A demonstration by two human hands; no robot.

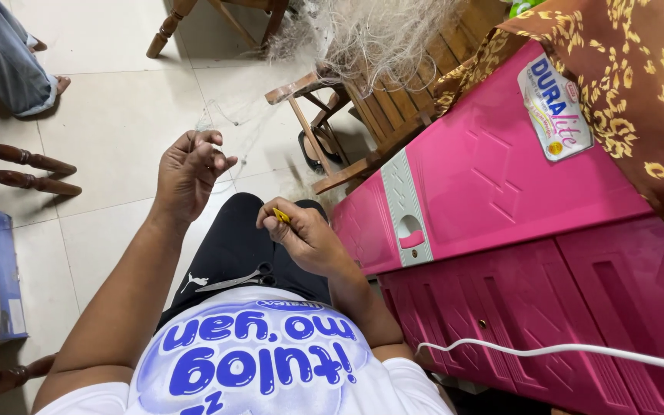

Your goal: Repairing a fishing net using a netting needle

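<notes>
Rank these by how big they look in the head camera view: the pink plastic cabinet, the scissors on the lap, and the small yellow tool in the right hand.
1. pink plastic cabinet, by far the largest.
2. scissors on the lap.
3. yellow tool, mostly hidden inside the right hand, so its full size is unsure.

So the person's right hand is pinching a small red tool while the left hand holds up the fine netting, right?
Not quite: the head view shows the tool pinched in the right hand is yellow, not red. The left hand does hold up the fine netting.
</notes>
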